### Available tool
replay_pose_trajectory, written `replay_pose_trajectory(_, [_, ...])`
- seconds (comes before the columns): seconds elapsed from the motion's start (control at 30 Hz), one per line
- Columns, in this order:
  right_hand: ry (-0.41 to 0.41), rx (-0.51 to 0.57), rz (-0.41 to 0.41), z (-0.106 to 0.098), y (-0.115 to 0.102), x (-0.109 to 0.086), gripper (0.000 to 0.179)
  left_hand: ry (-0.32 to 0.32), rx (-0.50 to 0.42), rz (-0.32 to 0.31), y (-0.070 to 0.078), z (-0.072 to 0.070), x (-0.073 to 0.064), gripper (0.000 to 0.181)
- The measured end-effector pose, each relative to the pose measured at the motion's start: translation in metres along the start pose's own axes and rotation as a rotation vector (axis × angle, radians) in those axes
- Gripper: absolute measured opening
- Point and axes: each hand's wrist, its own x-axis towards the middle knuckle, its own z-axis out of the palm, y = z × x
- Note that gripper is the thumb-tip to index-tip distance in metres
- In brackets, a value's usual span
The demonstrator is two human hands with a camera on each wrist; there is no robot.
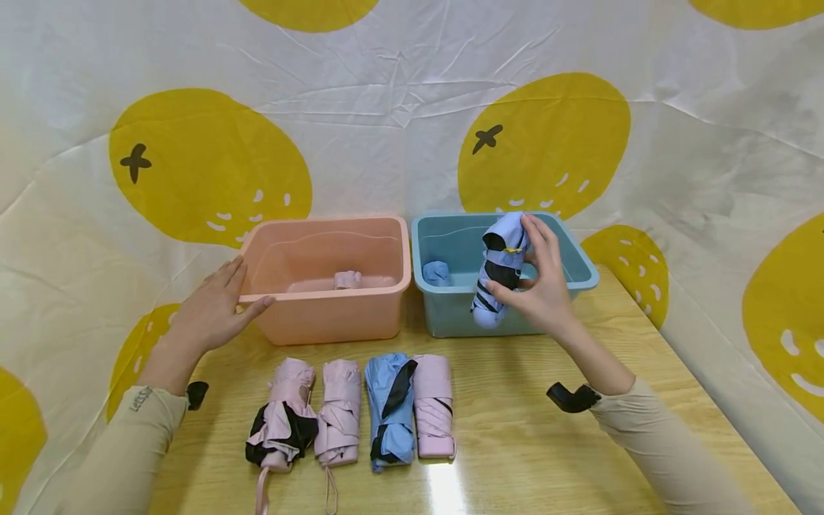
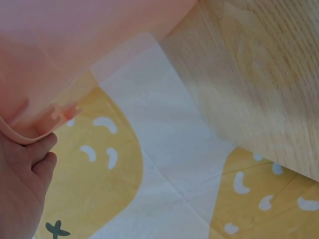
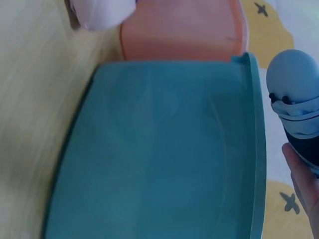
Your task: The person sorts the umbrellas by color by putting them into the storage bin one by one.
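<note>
In the head view my right hand grips a folded blue umbrella with black patches, tilted over the front rim of the blue bin. The right wrist view shows the umbrella's rounded end above the bin's rim, fingers along its side. My left hand rests on the left rim of the pink bin, fingers extended and thumb over the front edge. In the left wrist view, that hand touches the bin's rim. A blue folded umbrella lies partly visible inside the blue bin.
Inside the pink bin lies a pink folded umbrella. On the wooden table, before the bins, lie a loosely wrapped pink umbrella, two neater pink umbrellas and a blue one. A patterned cloth hangs behind.
</note>
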Motion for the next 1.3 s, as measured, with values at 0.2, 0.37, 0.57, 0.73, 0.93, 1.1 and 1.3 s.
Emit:
replay_pose_trajectory(0.2, [-0.007,-0.028,0.039,-0.002,0.01,0.027,0.111,-0.003,-0.002,-0.003,0.0,0.001,0.0,0.102])
replay_pose_trajectory(0.37, [-0.023,-0.053,0.091,-0.003,0.02,0.045,0.107,-0.005,-0.006,0.005,0.002,0.002,-0.001,0.101])
replay_pose_trajectory(0.57, [-0.098,-0.125,0.183,0.0,0.03,0.066,0.103,-0.007,-0.01,-0.001,0.001,0.002,-0.001,0.102])
replay_pose_trajectory(0.73, [-0.215,-0.128,0.324,0.008,0.044,0.084,0.103,-0.002,-0.012,-0.001,0.0,0.002,-0.001,0.102])
replay_pose_trajectory(0.93, [-0.389,-0.194,0.495,0.017,0.068,0.103,0.103,0.003,-0.011,0.004,0.001,0.002,-0.001,0.101])
replay_pose_trajectory(1.1, [-0.551,-0.164,0.59,0.022,0.085,0.112,0.103,-0.003,-0.01,0.003,0.0,0.002,0.001,0.102])
replay_pose_trajectory(1.3, [-0.731,-0.191,0.623,0.032,0.097,0.117,0.098,0.008,-0.009,0.007,-0.001,0.001,0.002,0.101])
